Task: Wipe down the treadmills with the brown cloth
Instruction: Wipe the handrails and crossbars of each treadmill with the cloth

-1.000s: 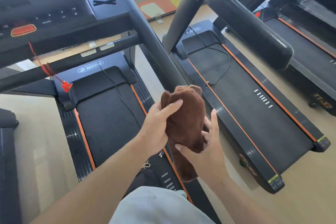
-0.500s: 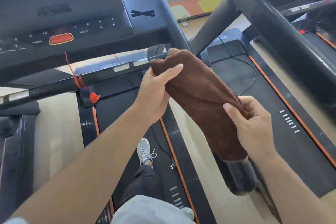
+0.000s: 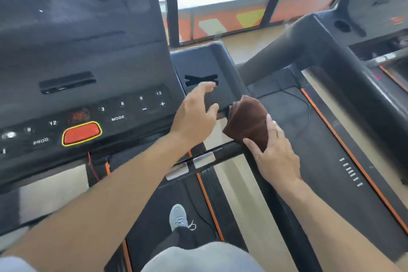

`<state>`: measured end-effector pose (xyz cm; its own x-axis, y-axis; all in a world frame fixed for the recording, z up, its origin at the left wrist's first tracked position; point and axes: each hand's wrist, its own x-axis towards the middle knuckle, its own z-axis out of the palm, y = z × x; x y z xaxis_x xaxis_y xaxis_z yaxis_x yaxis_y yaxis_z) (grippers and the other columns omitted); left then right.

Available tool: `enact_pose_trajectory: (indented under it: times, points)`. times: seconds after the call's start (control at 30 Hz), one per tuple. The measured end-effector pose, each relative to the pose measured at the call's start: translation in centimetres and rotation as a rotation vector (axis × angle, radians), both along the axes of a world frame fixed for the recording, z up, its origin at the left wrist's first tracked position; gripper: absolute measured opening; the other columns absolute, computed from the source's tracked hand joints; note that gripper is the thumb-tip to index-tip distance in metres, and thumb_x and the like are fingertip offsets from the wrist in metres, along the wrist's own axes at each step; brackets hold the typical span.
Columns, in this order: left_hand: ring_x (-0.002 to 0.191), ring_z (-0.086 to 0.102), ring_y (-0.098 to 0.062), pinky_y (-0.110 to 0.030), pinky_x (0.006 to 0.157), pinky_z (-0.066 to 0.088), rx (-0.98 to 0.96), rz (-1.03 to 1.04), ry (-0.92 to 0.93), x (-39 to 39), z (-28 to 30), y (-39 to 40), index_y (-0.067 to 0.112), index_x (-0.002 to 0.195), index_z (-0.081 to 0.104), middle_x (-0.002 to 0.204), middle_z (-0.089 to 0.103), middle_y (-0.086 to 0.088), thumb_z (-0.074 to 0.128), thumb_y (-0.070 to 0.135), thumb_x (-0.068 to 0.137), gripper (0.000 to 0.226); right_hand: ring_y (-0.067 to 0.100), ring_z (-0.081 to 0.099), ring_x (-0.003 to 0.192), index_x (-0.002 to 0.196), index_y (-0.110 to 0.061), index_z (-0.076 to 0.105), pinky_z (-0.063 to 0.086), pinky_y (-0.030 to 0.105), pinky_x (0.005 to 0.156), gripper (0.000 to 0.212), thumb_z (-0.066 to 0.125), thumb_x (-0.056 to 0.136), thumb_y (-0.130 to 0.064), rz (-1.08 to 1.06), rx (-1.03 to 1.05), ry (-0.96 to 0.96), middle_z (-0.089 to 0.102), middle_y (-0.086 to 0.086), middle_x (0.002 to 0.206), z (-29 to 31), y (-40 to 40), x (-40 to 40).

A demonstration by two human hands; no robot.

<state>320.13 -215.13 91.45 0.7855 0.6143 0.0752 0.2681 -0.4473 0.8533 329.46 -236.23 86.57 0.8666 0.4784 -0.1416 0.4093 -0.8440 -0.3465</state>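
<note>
Right hand (image 3: 273,157) presses the brown cloth (image 3: 247,121) onto the treadmill handrail (image 3: 223,152); left hand (image 3: 196,115) hovers relaxed, empty. Flat fingers might let the cloth slip off.

Both forearms extended forward, left hand (image 3: 194,117) with fingers loosely spread, right hand (image 3: 276,154) flat, fingers straight.
</note>
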Motion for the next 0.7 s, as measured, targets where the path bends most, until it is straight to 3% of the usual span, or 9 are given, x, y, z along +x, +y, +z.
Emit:
enact_pose_trajectory:
  times: [0.1,0.27,0.33,0.43,0.57,0.7]
  points:
    - [0.133,0.05,-0.016,-0.026,0.115,0.034,0.169,0.033,-0.027,1.4,-0.4,2.9,0.017,0.14,0.056,0.139,0.061,-0.002,0.06,0.006,0.095,0.046,0.03,0.046,0.138,0.162,-0.039,0.003,0.046,0.053,0.1,0.087,0.038,0.093,-0.079,0.006,0.003,0.07,0.029,-0.005,0.163,0.5,2.6,1.9]
    - [0.142,0.043,-0.025,-0.039,0.124,0.028,0.403,0.009,0.005,3.1,-2.7,5.4,0.008,0.138,0.056,0.139,0.059,-0.012,0.054,-0.009,0.091,0.05,0.028,0.042,0.143,0.162,-0.043,0.005,0.037,0.055,0.113,0.09,0.032,0.089,-0.087,-0.001,0.123,0.262,0.033,-0.002,0.163,1.8,8.2,6.2]
    - [0.146,0.039,-0.027,-0.038,0.127,0.019,0.509,0.024,0.034,3.6,-3.3,5.3,0.008,0.143,0.049,0.143,0.056,-0.012,0.054,-0.009,0.09,0.056,0.028,0.032,0.149,0.162,-0.043,0.006,0.031,0.057,0.119,0.089,0.03,0.089,-0.087,0.07,0.186,0.268,0.025,-0.001,0.167,2.0,10.6,7.4]
    - [0.152,0.03,-0.026,-0.043,0.129,0.015,0.667,0.04,0.048,3.8,-3.7,4.4,0.007,0.155,0.033,0.155,0.045,-0.01,0.055,-0.003,0.093,0.066,0.03,0.011,0.156,0.162,-0.045,0.004,0.015,0.054,0.125,0.078,0.024,0.096,-0.08,0.222,0.107,0.175,-0.001,-0.001,0.173,2.5,14.0,8.5]
    - [0.156,0.02,-0.025,-0.047,0.128,0.014,0.596,0.199,0.026,3.9,-3.2,4.6,0.005,0.159,0.022,0.163,0.033,-0.009,0.053,0.0,0.097,0.069,0.022,-0.007,0.158,0.16,-0.051,0.011,0.006,0.05,0.126,0.068,0.021,0.098,-0.077,0.349,0.021,0.048,-0.014,-0.006,0.172,2.7,18.2,10.2]
    - [0.156,0.016,-0.017,-0.044,0.129,0.013,0.525,0.277,-0.054,3.9,-3.3,4.5,0.005,0.158,0.025,0.163,0.03,-0.005,0.05,0.004,0.101,0.062,0.026,-0.01,0.158,0.16,-0.051,0.012,0.005,0.052,0.126,0.07,0.039,0.096,-0.06,0.405,-0.037,0.063,-0.014,-0.007,0.172,3.6,23.1,12.5]
